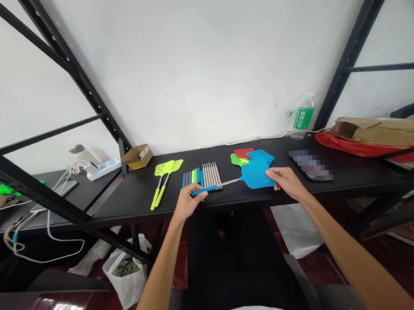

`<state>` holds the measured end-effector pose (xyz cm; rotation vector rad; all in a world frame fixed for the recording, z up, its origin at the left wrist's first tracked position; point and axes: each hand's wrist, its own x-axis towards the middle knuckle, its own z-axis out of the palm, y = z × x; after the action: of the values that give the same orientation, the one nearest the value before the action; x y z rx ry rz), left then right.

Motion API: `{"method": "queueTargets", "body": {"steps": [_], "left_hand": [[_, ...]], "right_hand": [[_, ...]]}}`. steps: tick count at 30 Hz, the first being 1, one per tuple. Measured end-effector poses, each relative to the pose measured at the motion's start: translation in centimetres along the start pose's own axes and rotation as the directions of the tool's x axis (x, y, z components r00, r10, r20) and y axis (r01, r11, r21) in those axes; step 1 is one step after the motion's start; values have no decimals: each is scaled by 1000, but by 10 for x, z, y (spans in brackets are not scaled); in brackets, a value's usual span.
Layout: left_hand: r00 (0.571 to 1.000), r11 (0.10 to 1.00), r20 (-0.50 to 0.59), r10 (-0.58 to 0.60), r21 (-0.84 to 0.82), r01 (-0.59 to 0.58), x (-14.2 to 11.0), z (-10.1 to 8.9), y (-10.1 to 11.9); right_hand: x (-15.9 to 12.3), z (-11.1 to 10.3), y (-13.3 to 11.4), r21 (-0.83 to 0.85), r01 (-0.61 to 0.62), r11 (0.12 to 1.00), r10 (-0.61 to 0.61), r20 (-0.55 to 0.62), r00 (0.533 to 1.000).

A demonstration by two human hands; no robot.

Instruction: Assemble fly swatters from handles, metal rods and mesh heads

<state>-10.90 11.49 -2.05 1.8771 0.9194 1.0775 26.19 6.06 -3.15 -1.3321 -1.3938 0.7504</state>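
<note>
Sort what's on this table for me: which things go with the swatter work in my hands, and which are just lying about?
In the work:
blue swatter, held by left hand at the handle and right hand at the head
row of handles
pile of swatter heads
two yellow swatters

Lying about:
water bottle
cardboard box
paper bag
power strip

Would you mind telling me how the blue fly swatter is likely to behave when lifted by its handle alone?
The blue fly swatter probably feels light: thin metal rod, perforated head. The head would likely flex and wobble, since the right hand steadies it while the left hand holds the handle. It seems unlikely to roll, given its flat head.
</note>
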Motion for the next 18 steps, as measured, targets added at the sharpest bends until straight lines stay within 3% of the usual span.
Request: {"method": "queueTargets", "body": {"steps": [7,10,14,18], "left_hand": [[999,996,32,18,84,-21,0,1,1],[997,971,63,52,229,-66,-3,7,10],[986,872,156,65,471,-132,-9,19,23],[986,897,155,67,422,-128,-8,16,26]], "right_hand": [[-1,1,-5,3,-14,1000,14,72,997],[0,2,-3,71,-56,996,53,42,998],[1,3,1,83,-72,994,67,59,996],[3,5,4,85,-59,995,53,69,996]]}}
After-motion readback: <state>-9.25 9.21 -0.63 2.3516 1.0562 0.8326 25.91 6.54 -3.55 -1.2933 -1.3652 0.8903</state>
